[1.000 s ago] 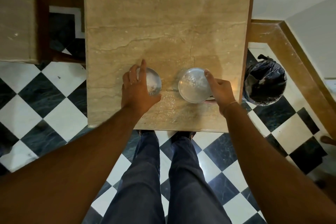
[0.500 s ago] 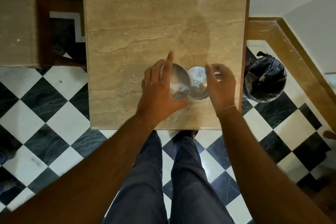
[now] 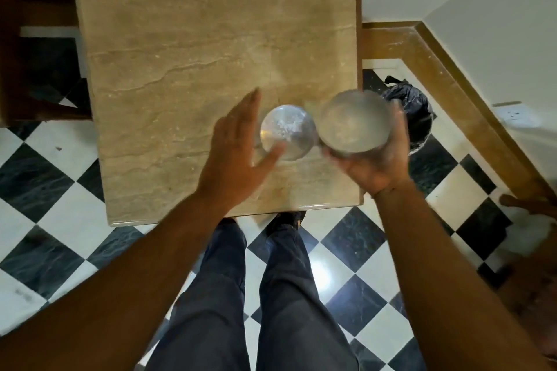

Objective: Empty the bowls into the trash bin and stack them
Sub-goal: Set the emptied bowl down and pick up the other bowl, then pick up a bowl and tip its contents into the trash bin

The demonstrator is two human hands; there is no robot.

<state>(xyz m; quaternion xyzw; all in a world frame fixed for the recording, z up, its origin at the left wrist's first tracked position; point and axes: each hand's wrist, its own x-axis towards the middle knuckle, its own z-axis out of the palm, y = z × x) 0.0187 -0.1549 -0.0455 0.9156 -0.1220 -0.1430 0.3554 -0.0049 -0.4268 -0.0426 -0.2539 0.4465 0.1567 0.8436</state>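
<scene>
Two shiny metal bowls are in view. One bowl [image 3: 285, 135] rests on the marble table [image 3: 196, 54], with white crumbs inside. My left hand [image 3: 238, 153] lies open beside it, thumb touching its near rim. The second bowl [image 3: 352, 123] is lifted above the table's right edge, blurred by motion, with my right hand [image 3: 376, 163] gripping it from below and from the right. The trash bin [image 3: 417, 117], lined with a black bag, stands on the floor just right of the table, partly hidden by the raised bowl.
A checkered black-and-white floor [image 3: 60, 178] surrounds the table. A wooden-trimmed wall corner [image 3: 452, 69] runs behind the bin. Dark wooden furniture [image 3: 33, 39] stands at the left. My legs [image 3: 256, 295] are below the table's front edge.
My right hand has lifted its bowl off the table and moved it right toward the bin. My left hand has loosened on the other bowl, which stays on the table.
</scene>
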